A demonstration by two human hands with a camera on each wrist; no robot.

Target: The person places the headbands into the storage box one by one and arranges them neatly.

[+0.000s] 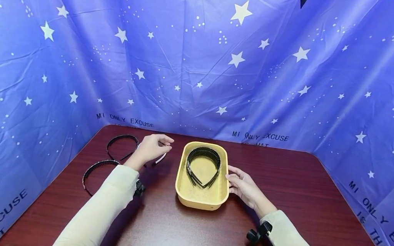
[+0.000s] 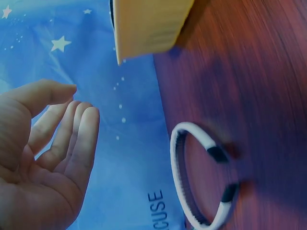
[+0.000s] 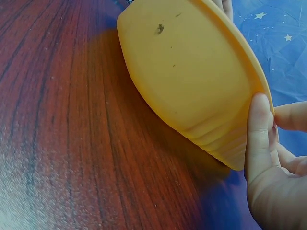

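In the head view, my left hand hovers above the table, left of the yellow container. Its fingers are loosely bent, and the left wrist view shows nothing between them. Below it lies a white headband with dark tips, mostly hidden by the hand in the head view. My right hand holds the right side of the yellow container, its fingers against the outer wall near the rim. Inside the container lie black toothed headbands, nested together; their count is hard to tell.
Two more black headbands lie on the left of the table, one farther back, the other nearer and partly hidden by the left sleeve. A blue star-patterned curtain surrounds the dark red wooden table at the back and sides.
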